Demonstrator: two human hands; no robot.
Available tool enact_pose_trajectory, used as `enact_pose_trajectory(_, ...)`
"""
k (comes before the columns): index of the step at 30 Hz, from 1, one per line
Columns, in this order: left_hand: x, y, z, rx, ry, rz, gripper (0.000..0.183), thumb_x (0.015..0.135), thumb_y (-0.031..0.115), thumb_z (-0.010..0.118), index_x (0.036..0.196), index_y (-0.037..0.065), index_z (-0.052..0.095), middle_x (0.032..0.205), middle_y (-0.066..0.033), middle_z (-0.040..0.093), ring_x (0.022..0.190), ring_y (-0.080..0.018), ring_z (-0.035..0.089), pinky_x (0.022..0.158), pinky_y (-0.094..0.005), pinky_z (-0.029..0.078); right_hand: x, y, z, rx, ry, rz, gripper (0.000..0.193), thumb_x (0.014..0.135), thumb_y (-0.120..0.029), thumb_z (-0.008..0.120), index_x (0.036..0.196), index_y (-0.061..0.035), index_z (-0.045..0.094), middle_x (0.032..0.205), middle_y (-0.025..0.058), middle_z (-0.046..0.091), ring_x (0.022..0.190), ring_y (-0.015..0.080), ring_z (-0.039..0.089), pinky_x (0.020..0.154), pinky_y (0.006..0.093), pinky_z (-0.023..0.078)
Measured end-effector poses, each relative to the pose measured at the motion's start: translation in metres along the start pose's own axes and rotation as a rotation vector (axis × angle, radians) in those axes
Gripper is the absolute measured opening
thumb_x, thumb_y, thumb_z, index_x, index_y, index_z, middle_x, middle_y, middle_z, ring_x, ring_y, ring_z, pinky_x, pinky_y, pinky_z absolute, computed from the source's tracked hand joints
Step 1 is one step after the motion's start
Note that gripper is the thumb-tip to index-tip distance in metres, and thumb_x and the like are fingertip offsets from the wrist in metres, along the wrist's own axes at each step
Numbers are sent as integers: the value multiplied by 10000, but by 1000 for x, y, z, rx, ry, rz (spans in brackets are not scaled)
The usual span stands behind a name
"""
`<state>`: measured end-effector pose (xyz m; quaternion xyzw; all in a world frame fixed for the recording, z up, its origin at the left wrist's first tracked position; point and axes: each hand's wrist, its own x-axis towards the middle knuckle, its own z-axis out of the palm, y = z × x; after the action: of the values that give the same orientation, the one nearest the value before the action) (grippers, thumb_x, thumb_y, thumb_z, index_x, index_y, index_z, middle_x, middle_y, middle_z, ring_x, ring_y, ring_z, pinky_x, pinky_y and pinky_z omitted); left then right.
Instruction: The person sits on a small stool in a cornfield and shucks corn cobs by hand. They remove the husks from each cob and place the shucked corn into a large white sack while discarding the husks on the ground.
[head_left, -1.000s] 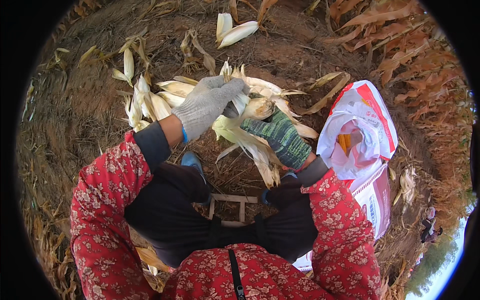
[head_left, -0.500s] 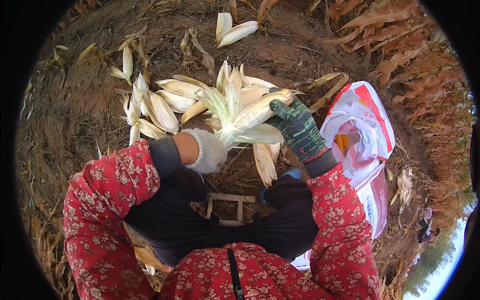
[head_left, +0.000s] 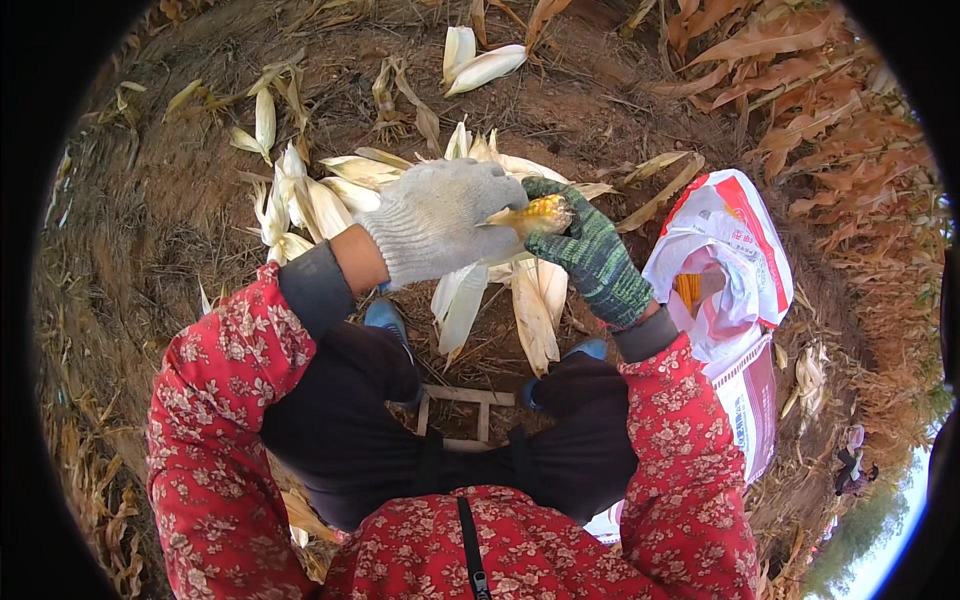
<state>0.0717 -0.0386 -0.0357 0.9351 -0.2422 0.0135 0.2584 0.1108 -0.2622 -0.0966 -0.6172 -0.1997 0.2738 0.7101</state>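
One corn ear (head_left: 551,207), already bare at tip, some husk (head_left: 508,219) remaining, is grasped by left hand (head_left: 445,217) and right hand (head_left: 592,250).

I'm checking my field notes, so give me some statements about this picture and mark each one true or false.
1. The right hand wears a green patterned glove. True.
2. The left hand is bare. False: the left hand wears a pale grey glove.
3. Yellow kernels show on the corn ear at the right hand. True.
4. The white bag is on the person's left. False: the white bag is on the right.
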Motion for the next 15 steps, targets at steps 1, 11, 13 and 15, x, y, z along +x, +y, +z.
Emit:
enact_pose_trajectory(1,2,5,2,31,17,-10,263,843,270,664,1051,109,643,933,-93,627,919,-285,616,806,-399,492,-1,-6,4,-29,-3,29,588,828,-34,732,1354,-3,472,1258,81,585,1129,148,570,997,305,475)
enact_pose_trajectory(11,7,5,1,-218,-61,-205,171,875,192,614,986,62,616,859,-89,619,827,-231,618,763,-337,491,-5,-11,10,-118,80,116,442,886,-149,713,1270,-8,546,1142,53,637,1010,135,612,892,290,503)
enact_pose_trajectory(13,8,4,1,-349,-70,-284,174,892,180,594,997,42,605,851,-68,601,820,-171,588,771,-310,478,-4,-8,6,57,91,191,435,890,-159,711,1261,-3,547,1132,56,636,1013,136,614,885,293,509)
enact_pose_trajectory(15,8,-7,6,-524,-57,-320,181,907,172,581,1008,22,593,848,-39,579,821,-110,541,778,-287,463,-2,-8,7,217,57,205,444,893,-173,712,1266,-4,542,1132,62,634,1015,140,618,882,294,513)
